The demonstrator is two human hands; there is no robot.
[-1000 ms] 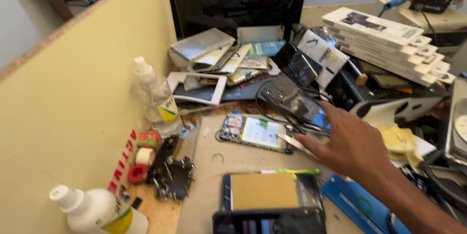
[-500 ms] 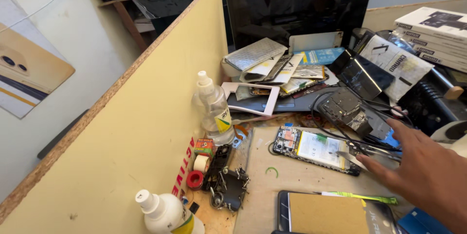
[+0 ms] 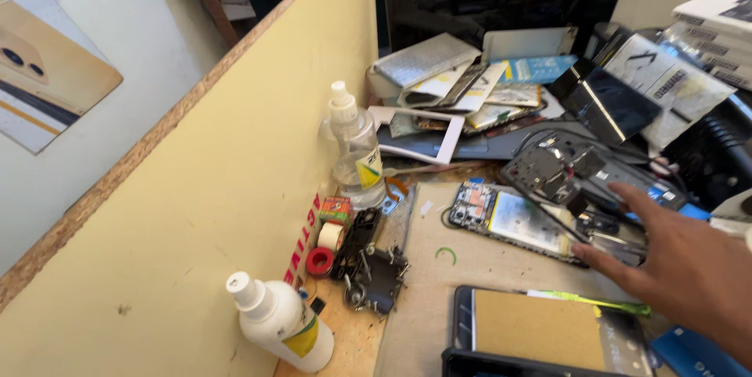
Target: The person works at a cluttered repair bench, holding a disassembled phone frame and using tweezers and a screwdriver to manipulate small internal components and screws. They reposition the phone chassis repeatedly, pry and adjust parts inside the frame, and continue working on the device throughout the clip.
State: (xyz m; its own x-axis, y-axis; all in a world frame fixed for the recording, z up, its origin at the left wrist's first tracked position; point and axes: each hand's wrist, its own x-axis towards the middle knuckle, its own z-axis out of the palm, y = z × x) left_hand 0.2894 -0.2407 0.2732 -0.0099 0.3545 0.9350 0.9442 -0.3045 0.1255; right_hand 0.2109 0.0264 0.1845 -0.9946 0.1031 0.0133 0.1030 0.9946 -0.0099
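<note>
Head view of a cluttered repair tabletop [image 3: 423, 283]. The right hand [image 3: 681, 267] reaches in from the right edge, fingers spread and grasping nothing; its fingertips [image 3: 583, 250] rest at the right end of the opened phone [image 3: 513, 220], which lies flat at mid-tabletop with its back off and board and battery exposed. Tweezers [image 3: 619, 238] lie just under the fingers. The left hand is out of view. Judged from this layout, the phone is already opened but nothing has been lifted out; any work on its inside is left. A second phone [image 3: 540, 330] lies nearer the viewer, two white bottles [image 3: 278, 322] [image 3: 356, 150] stand along the beige partition [image 3: 235, 189], tape rolls [image 3: 323, 248] between them. Against the earlier frames, the camera has swung left and the hand sits further right in view, still open over the same phone
</note>
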